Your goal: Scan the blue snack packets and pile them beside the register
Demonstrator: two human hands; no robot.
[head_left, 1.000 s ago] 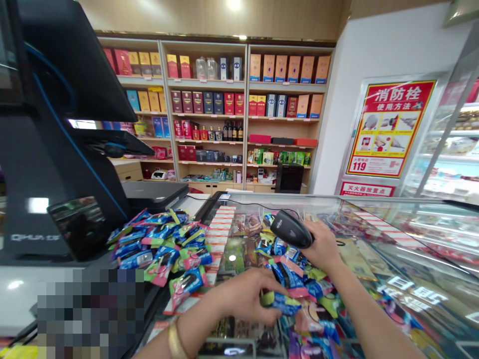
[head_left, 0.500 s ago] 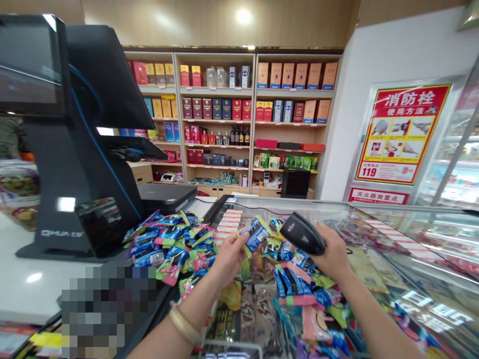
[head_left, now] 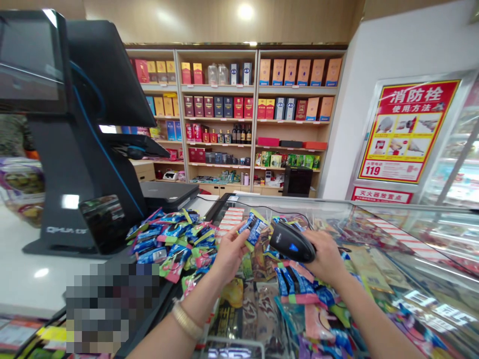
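Note:
Pinched in my left hand [head_left: 231, 251] is a small blue packet [head_left: 255, 228] with green ends, raised above the glass counter. My right hand [head_left: 326, 254] grips a black handheld scanner [head_left: 292, 242] whose head points left at the packet, a short gap apart. A blue light shows on the scanner's top. One pile of blue, pink and green packets [head_left: 175, 239] lies left of my left hand. More such packets [head_left: 294, 281] lie below the scanner and my right hand.
A black register [head_left: 90, 149] stands at the left on a white counter [head_left: 22, 279]. Behind it is a flat black box [head_left: 164, 193]. The scanner's cable [head_left: 273, 205] crosses the glass-topped case. Shelves of boxes [head_left: 234, 107] line the back wall; a red poster [head_left: 409, 129] hangs right.
My right hand has brought the scanner left and slightly down, closer to the packet. The packet in my left hand has risen a little. A blue light now shows on the scanner.

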